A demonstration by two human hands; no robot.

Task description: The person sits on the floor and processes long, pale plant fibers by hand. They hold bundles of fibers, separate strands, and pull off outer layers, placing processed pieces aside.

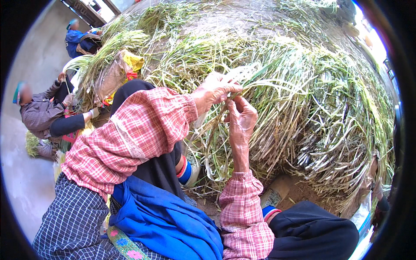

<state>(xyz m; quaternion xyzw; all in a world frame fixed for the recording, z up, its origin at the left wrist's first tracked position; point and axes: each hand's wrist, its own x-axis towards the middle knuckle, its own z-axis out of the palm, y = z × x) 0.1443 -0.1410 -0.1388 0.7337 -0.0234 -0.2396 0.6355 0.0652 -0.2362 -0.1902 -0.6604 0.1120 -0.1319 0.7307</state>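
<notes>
My left hand (216, 90) reaches in from the left with thumb and fingers pinched on a green leafy stalk (232, 95). Just below and to the right, my right hand (241, 118) comes up from the bottom, its thumb and forefinger closed on the same stalk. Long pale green leaves (276, 84) fan out to the right from the pinch, and dry brownish leaves (216, 125) hang down on the left. Beyond my hands lies a broad heap of cut stalks (279, 130), with the cut ends towards me and the leafy tops farther away.
A co-worker in a checked top (44, 110) sits at the left, holding long leaves. Farther back is another person in blue (76, 39). A wrapped bundle of stalks (109, 78) with yellow and red plastic lies beyond my left knee. My shoe (276, 191) rests against the heap's near edge.
</notes>
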